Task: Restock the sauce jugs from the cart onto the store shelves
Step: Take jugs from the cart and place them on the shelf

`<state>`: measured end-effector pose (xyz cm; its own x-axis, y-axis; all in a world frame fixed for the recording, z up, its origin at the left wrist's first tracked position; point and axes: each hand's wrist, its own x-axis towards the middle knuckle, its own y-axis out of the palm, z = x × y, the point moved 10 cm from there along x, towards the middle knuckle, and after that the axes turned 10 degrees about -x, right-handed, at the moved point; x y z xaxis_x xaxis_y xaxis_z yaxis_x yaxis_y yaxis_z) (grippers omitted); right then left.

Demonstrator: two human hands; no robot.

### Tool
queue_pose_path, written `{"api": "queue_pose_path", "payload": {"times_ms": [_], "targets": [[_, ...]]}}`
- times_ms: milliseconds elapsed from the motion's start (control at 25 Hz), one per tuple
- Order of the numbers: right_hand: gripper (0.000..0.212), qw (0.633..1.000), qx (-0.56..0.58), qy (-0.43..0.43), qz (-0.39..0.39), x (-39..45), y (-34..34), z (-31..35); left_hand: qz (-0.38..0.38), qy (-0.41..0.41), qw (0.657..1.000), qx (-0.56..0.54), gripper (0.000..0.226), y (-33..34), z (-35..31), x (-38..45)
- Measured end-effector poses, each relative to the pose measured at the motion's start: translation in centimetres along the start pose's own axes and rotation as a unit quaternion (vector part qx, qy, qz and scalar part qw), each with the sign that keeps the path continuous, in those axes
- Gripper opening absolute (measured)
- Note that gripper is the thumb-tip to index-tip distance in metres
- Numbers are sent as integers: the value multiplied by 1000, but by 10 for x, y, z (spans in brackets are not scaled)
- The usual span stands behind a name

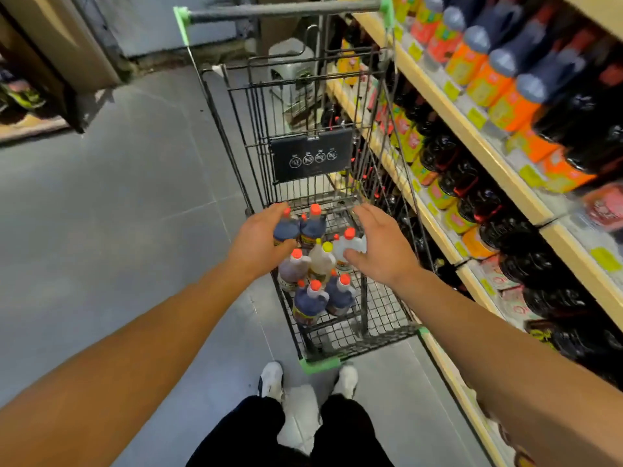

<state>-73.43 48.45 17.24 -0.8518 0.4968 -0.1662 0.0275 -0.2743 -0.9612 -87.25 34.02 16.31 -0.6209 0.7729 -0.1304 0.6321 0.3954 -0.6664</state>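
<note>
Several sauce jugs stand in the wire cart (387, 318) in front of me, most of them dark with orange caps, such as the dark jug (310, 301) nearest me. A pale one with a yellow cap (322, 261) sits in the middle. My left hand (259, 237) is curled around a dark jug (286, 229) at the far left of the group, fingers over its top and thumb below. My right hand (381, 241) hovers with fingers spread beside a white jug (349, 244), its thumb resting against that jug.
Store shelves (472, 129) run along the right, packed with dark bottles and orange-labelled jugs. The cart's handle bar (286, 10) is at the far end. Grey tiled floor (118, 214) lies to the left. My feet stand at the cart's near end.
</note>
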Motion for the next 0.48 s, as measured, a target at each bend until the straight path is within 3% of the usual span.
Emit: {"api": "queue_pose_path", "payload": {"times_ms": [320, 480], "targets": [[78, 995, 14, -71, 69, 133, 80, -31, -16, -50, 998, 31, 58, 47, 49, 82], [74, 989, 24, -98, 111, 184, 137, -51, 3, -92, 993, 76, 71, 89, 93, 131]]}}
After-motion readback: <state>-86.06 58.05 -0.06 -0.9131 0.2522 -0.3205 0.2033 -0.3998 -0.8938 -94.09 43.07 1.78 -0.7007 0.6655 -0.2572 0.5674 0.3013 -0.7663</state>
